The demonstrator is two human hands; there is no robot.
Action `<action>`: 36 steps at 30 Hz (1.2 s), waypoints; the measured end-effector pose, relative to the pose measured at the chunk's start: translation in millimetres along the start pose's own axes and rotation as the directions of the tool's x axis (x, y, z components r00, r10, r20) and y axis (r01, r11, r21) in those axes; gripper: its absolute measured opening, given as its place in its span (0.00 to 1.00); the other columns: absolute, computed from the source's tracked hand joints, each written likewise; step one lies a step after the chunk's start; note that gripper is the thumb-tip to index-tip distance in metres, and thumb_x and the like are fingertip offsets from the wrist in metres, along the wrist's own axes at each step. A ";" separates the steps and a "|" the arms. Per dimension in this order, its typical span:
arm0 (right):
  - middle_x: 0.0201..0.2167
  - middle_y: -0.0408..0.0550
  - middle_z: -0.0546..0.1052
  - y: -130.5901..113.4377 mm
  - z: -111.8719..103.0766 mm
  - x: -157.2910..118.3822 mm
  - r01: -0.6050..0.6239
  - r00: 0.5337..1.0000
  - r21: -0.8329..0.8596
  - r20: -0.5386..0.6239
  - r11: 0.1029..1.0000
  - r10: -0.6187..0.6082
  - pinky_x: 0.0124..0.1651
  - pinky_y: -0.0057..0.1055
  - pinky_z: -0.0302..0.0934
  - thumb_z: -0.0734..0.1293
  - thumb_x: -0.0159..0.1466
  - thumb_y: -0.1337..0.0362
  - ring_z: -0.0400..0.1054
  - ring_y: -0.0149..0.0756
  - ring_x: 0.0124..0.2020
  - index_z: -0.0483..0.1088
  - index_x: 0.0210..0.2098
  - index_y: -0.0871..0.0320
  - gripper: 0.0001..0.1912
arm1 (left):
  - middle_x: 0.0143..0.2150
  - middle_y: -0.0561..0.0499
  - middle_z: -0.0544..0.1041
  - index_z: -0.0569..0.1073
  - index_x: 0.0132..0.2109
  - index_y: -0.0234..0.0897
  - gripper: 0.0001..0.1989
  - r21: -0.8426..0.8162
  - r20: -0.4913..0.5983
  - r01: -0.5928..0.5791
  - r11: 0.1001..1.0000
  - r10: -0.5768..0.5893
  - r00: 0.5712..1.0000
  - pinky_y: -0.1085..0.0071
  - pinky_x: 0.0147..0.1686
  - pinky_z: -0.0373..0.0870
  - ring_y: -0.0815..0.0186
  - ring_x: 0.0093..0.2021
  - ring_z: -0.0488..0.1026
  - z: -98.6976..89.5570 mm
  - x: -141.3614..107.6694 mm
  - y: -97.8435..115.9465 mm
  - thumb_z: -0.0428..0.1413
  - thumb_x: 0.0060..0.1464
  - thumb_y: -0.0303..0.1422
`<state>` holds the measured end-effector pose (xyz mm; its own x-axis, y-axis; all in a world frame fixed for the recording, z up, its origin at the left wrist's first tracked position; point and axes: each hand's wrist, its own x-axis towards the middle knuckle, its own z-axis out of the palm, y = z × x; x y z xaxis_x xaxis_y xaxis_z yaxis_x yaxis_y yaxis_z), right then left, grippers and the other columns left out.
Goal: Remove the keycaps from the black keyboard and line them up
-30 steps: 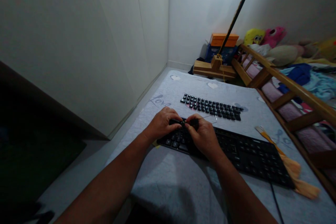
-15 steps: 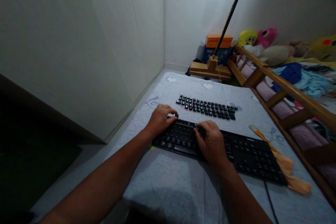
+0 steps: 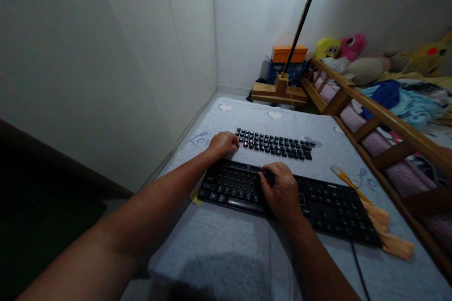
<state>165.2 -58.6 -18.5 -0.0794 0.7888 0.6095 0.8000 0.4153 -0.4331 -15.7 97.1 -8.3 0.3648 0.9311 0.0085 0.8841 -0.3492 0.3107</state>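
Note:
A black keyboard (image 3: 226,183) lies on the cloth-covered table, with many keycaps off its upper left part. Behind it, loose black keycaps (image 3: 273,143) are laid out in slanting rows. My left hand (image 3: 223,144) is at the left end of these rows, thumb and finger pinched on a small black keycap (image 3: 237,146). Over the middle of the keyboard, my right hand (image 3: 281,186) is closed, its fingers curled round something dark that I cannot make out. The hand hides the keys beneath it.
A yellow-handled brush (image 3: 344,178) and an orange cloth (image 3: 397,246) lie by the keyboard's right end. Its cable (image 3: 358,268) runs toward me. A wooden bed rail (image 3: 381,113) borders the table on the right, a white cabinet (image 3: 141,56) on the left. A wooden stand (image 3: 278,91) is behind.
My left hand has moved forward from the keyboard's top left edge to the keycap rows, carrying the keycap. My right hand stays on the keyboard. The view has shifted slightly.

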 end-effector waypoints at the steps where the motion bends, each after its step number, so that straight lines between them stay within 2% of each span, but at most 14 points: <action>1: 0.32 0.49 0.73 -0.6 -0.4 0.2 0.002 1.000 0.003 -0.002 1.000 -0.002 0.42 0.38 0.62 0.65 0.63 0.70 0.66 0.42 0.37 0.69 0.35 0.58 0.02 | 0.38 0.51 0.82 0.81 0.42 0.42 0.13 0.013 0.003 0.009 1.000 -0.009 1.000 0.73 0.37 0.68 0.62 0.40 0.77 0.6 0.2 -0.8 0.60 0.47 0.30; 7: 0.32 0.49 0.72 -3.2 -1.7 1.0 0.011 1.000 0.008 -0.011 1.000 -0.011 0.42 0.37 0.62 0.64 0.64 0.70 0.66 0.41 0.36 0.68 0.35 0.58 0.02 | 0.38 0.49 0.82 0.80 0.44 0.43 0.14 0.071 -0.015 0.018 0.997 -0.017 1.000 0.70 0.39 0.68 0.60 0.40 0.77 2.0 -3.1 -6.2 0.60 0.49 0.31; 13: 0.32 0.49 0.72 -2.2 -1.1 0.9 0.007 1.000 0.014 -0.015 1.000 -0.006 0.42 0.37 0.62 0.64 0.63 0.70 0.66 0.41 0.36 0.67 0.35 0.57 0.02 | 0.39 0.50 0.82 0.78 0.48 0.44 0.16 0.082 -0.038 -0.036 0.996 0.039 0.999 0.68 0.44 0.68 0.59 0.43 0.75 0.3 -7.9 -11.9 0.60 0.50 0.31; 19: 0.32 0.49 0.73 -0.5 -0.2 -0.4 -0.007 1.000 0.023 0.003 1.000 0.007 0.42 0.38 0.62 0.64 0.63 0.70 0.66 0.41 0.37 0.68 0.35 0.58 0.02 | 0.40 0.51 0.82 0.80 0.45 0.43 0.13 0.090 -0.039 -0.079 0.993 0.082 0.996 0.69 0.44 0.68 0.60 0.44 0.74 2.7 -5.5 -14.3 0.59 0.51 0.32; 24: 0.32 0.49 0.73 -2.0 -1.1 -0.1 -0.007 1.000 0.027 -0.002 1.000 0.007 0.42 0.38 0.62 0.64 0.63 0.70 0.66 0.41 0.37 0.68 0.35 0.58 0.02 | 0.39 0.51 0.82 0.81 0.42 0.42 0.11 0.107 -0.036 -0.094 0.990 0.098 0.995 0.70 0.43 0.68 0.60 0.43 0.74 3.5 -0.8 -12.2 0.59 0.50 0.33; 36: 0.32 0.49 0.73 -2.0 -1.9 0.6 -0.017 1.000 0.029 -0.002 0.999 0.017 0.41 0.37 0.62 0.64 0.64 0.70 0.66 0.41 0.37 0.68 0.35 0.57 0.02 | 0.40 0.50 0.82 0.81 0.44 0.43 0.12 0.136 -0.050 -0.109 0.985 0.117 0.992 0.69 0.45 0.68 0.59 0.45 0.74 10.6 15.3 -2.6 0.58 0.52 0.34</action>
<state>164.7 -59.9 -16.0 -0.0649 0.7950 0.6032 0.7836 0.4148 -0.4625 -9.3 111.2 -19.1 0.4506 0.8879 0.0926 0.8704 -0.4600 0.1753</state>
